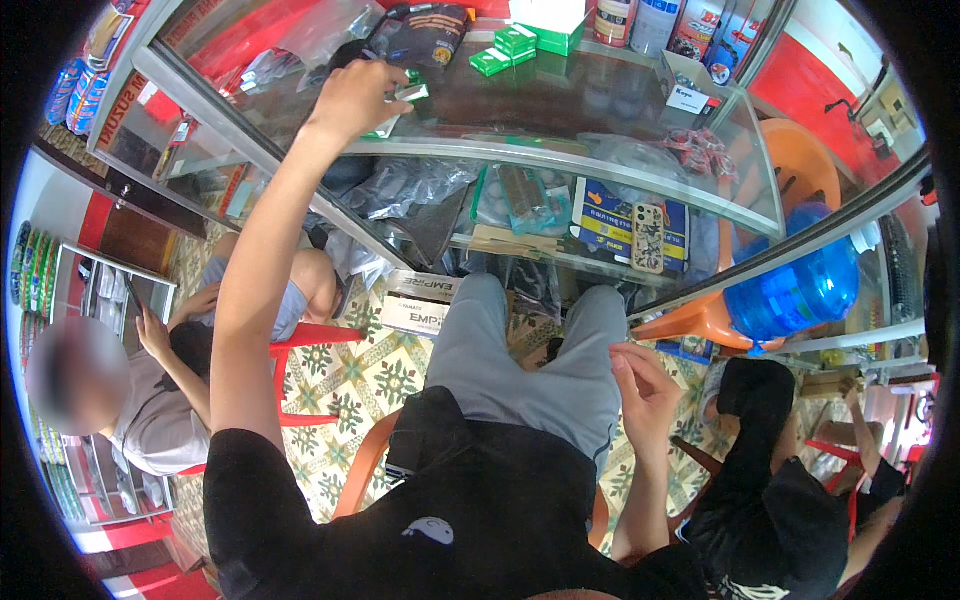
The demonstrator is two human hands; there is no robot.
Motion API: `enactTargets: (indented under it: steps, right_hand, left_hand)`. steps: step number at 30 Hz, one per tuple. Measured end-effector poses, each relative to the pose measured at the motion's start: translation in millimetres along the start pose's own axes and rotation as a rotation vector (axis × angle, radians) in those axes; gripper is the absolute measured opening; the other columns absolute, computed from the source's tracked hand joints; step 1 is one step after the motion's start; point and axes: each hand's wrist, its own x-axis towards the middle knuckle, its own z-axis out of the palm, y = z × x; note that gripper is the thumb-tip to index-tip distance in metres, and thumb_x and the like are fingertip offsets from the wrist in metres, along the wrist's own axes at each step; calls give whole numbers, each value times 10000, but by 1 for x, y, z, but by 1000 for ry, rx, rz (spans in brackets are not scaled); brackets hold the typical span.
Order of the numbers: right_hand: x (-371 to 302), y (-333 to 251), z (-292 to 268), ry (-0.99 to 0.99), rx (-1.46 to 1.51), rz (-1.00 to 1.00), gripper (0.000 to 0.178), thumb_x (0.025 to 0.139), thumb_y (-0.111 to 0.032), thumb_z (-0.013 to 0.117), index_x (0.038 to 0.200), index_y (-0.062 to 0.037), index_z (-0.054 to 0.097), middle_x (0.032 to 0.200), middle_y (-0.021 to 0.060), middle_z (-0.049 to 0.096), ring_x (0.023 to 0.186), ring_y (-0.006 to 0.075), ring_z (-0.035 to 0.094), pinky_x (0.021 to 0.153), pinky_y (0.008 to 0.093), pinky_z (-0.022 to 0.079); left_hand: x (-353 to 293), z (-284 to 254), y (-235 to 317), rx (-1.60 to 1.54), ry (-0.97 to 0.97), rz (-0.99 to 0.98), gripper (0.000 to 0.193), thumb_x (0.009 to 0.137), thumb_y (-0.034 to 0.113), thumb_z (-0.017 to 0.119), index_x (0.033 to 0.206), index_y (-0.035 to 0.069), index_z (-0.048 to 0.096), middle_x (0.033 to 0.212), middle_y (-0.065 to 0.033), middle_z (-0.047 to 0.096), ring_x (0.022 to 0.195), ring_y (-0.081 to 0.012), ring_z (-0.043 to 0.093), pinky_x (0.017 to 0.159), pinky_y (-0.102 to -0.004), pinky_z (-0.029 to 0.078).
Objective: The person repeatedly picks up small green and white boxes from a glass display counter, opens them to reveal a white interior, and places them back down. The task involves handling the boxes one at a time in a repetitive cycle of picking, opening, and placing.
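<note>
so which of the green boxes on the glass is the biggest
The large box right of the small green boxes, next to the red-and-cream container; its green side is clearly bigger than theirs.

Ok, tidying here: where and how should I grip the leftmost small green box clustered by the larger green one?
Probably pinch the small green box at its exposed left end, from above left: other small boxes crowd its right, with the larger green box beyond.

Looks like a small green-and-white box [413, 92], partly hidden, and lies askew right by the left hand [362, 98] on the glass showcase shelf [560, 108], left of the small stacked green boxes [491, 62].
</note>
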Motion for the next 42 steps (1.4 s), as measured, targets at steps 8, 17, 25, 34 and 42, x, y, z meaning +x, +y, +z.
enactTargets:
  steps: [8, 17, 25, 34, 42]
  right_hand:
    - [7, -24, 16, -26, -78, -139, 127, 1004, -22, 718, 1077, 55, 786, 1123, 148, 774, 1048, 227, 728, 961, 332, 545]
    - [13, -30, 2, 22, -165, -209, 154, 998, -38, 725, 1117, 48, 773, 1130, 141, 768, 1021, 207, 718, 925, 315, 548]
    - [43, -93, 21, -138, 183, -321, 387, 897, -4, 827, 1271, 45, 737, 1201, 152, 763, 1053, 223, 727, 913, 325, 565]
    - [56, -74, 49, 232, -147, -659, 458, 832, 106, 814, 1277, 44, 728, 1206, 198, 715, 1062, 299, 729, 895, 356, 582]
    - [48, -60, 61, 136, -304, -740, 664, 853, -17, 832, 1465, 46, 582, 1359, 248, 582, 1188, 369, 635, 906, 418, 574]
  left_hand:
    - [-4, 12, 1, 147, 225, 211, 227, 882, 246, 824, 1057, 101, 828, 1066, -87, 777, 1040, -309, 727, 935, -453, 566]
    - [-37, -34, 92, -908, 37, 299, 174, 1006, 111, 773, 1131, -8, 753, 1156, -92, 751, 1038, -148, 695, 894, -316, 563]
    - [-84, -43, 167, -1338, -294, 637, 115, 913, -31, 787, 1018, 0, 754, 1093, -166, 769, 1037, -266, 745, 854, -374, 592]
    - [-147, -14, 229, -1805, -71, 24, 664, 982, 1, 757, 1558, -21, 427, 1461, -241, 575, 1256, -301, 657, 1005, -482, 639]
    - [-175, 5, 273, -1798, 205, -86, 638, 981, -54, 741, 1532, -49, 419, 1367, -233, 653, 1253, -281, 684, 998, -385, 643]
